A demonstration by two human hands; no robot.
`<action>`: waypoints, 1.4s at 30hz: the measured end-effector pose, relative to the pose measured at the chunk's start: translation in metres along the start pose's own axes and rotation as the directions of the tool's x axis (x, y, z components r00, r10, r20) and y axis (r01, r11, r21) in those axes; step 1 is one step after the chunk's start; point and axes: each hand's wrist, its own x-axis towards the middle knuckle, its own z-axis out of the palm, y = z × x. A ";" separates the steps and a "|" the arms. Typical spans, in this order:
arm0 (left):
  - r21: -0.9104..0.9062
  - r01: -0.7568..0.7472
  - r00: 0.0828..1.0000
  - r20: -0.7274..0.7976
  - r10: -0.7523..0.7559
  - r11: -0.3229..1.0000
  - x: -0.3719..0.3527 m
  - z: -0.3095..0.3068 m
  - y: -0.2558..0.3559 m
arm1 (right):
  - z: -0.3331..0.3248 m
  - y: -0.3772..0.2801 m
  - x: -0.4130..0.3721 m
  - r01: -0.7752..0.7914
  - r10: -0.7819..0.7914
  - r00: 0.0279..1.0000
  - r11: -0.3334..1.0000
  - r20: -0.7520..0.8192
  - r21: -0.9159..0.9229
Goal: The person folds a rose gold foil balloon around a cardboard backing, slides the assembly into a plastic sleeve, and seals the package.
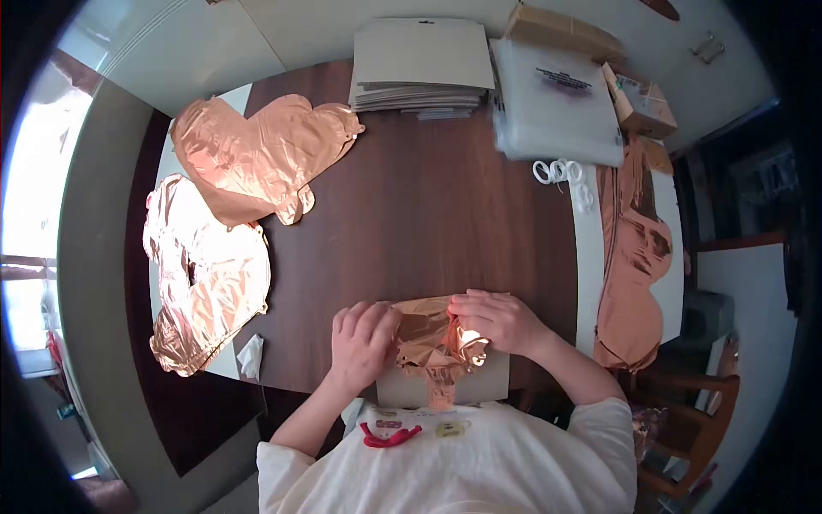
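Foil in hand: crumpled copper-coloured foil piece (pixel 425 356) at the near edge of the dark wood tabletop (pixel 419 214), between the 2 hands; a narrow tail points toward the wearer.
Under foil: pale board (pixel 486 384), partly covered.
Left hand (pixel 364 336): fingers together, bent at the foil's left edge, touching it; thumb hidden, so cannot tell whether it pinches.
Right hand (pixel 498 320): fingers close together, laid over the foil's upper right part; underside hidden, grip cannot be told.
Left of table: 2 copper foil shapes; the lobed foil (pixel 257 158) lies farther off, the shiny foil (pixel 227 287) nearer, bright with glare.
Near left corner: crumpled white tissue (pixel 250 357).
Far edge: stack of grey boards (pixel 421 62); to its right, clear plastic bags (pixel 552 107) with dark print.
Beside bags: small open carton (pixel 644 107); white rings (pixel 558 171) just below the bags.
Right edge: long copper foil (pixel 632 317), folds and rounded lobes showing.
Wearer: white shirt (pixel 479 467), red cord (pixel 390 437) across the chest.
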 end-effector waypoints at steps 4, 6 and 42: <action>0.013 -0.255 0.966 0.056 0.254 0.967 0.014 0.000 -0.009 | 0.003 0.001 0.000 -0.009 0.009 1.000 1.000 -0.014 -0.007; -0.014 -0.265 0.960 0.087 0.265 0.964 0.013 0.004 -0.013 | 0.003 0.001 0.000 -0.007 0.007 1.000 1.000 -0.016 -0.007; -0.170 -0.016 0.965 0.254 0.060 0.985 0.036 0.025 0.031 | -0.004 0.002 -0.001 0.018 -0.021 0.999 0.997 0.034 0.074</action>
